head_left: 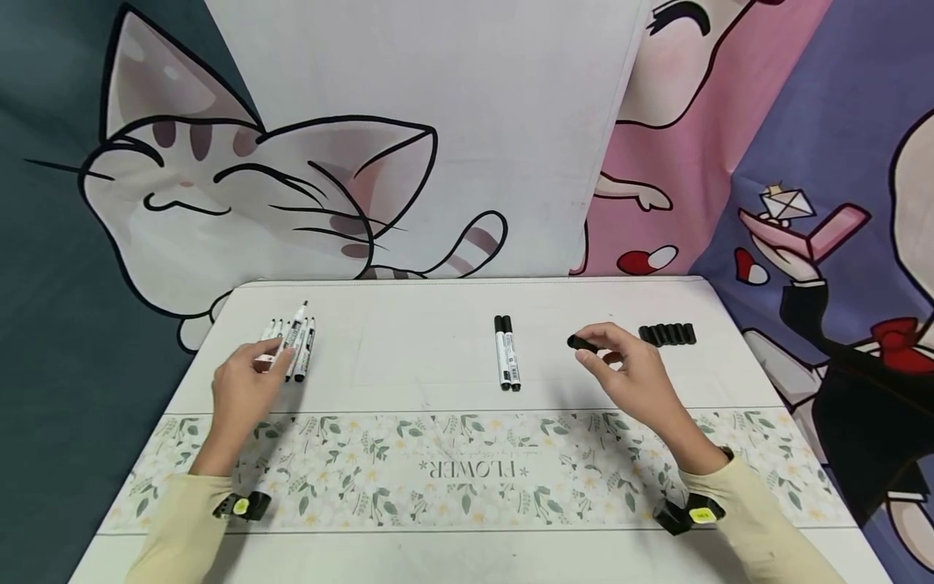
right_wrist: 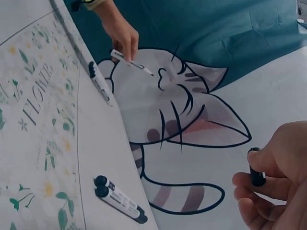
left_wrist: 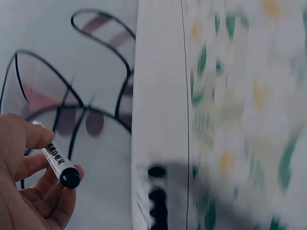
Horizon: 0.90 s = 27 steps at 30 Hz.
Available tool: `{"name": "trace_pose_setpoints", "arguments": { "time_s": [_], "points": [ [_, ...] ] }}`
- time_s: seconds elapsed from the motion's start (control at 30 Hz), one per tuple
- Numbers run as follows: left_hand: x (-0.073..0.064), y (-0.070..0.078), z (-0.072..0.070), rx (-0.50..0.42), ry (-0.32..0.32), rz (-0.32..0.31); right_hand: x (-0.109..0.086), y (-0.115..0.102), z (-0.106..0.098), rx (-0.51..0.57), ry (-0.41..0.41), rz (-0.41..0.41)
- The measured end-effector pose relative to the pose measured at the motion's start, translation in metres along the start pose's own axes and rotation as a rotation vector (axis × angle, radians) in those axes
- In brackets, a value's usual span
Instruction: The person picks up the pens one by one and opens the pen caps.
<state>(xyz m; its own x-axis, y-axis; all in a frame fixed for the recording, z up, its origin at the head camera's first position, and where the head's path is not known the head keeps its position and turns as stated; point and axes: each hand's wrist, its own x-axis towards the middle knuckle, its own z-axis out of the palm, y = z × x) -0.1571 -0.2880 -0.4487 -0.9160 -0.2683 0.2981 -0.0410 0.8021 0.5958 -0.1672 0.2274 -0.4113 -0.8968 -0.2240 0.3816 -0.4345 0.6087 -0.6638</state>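
Observation:
My left hand (head_left: 239,389) pinches a white whiteboard marker (left_wrist: 56,158) between thumb and fingers; its bare black tip points up and away in the head view. Beneath and beside it lies a row of uncapped white markers (head_left: 306,350), partly hidden by the hand. Over on the right, my right hand (head_left: 636,375) holds a small black marker cap (right_wrist: 257,168) between thumb and fingers, above the table. Just beyond that hand sits a row of several black caps (head_left: 667,334), side by side. Two capped markers (head_left: 507,357) lie together between the hands.
The white table mat (head_left: 409,341) has a floral band (head_left: 467,503) printed with "FLOWER" across its front part. Behind the table's back edge hang cartoon-printed cloths (head_left: 452,97), with a cat on the left. A wrist camera (head_left: 689,515) sits on each sleeve.

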Motion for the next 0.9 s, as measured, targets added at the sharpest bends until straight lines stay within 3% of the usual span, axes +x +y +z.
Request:
{"name": "trace_pose_setpoints", "arguments": {
  "time_s": [0.2, 0.47, 0.63, 0.9],
  "points": [
    [0.016, -0.029, -0.013, 0.024, -0.024, -0.066, -0.003, 0.002, -0.006, 0.047, -0.014, 0.086],
    [0.031, -0.058, -0.023, 0.023, -0.057, -0.149, -0.007, 0.003, -0.014, 0.055, 0.013, 0.095],
    [0.041, -0.075, -0.022, 0.027, -0.102, -0.209, -0.012, 0.008, -0.018, 0.029, 0.04, 0.114],
    [0.053, -0.102, -0.015, 0.025, -0.125, -0.238, -0.016, 0.015, -0.025, 0.026, 0.095, 0.147]
  ]
}}
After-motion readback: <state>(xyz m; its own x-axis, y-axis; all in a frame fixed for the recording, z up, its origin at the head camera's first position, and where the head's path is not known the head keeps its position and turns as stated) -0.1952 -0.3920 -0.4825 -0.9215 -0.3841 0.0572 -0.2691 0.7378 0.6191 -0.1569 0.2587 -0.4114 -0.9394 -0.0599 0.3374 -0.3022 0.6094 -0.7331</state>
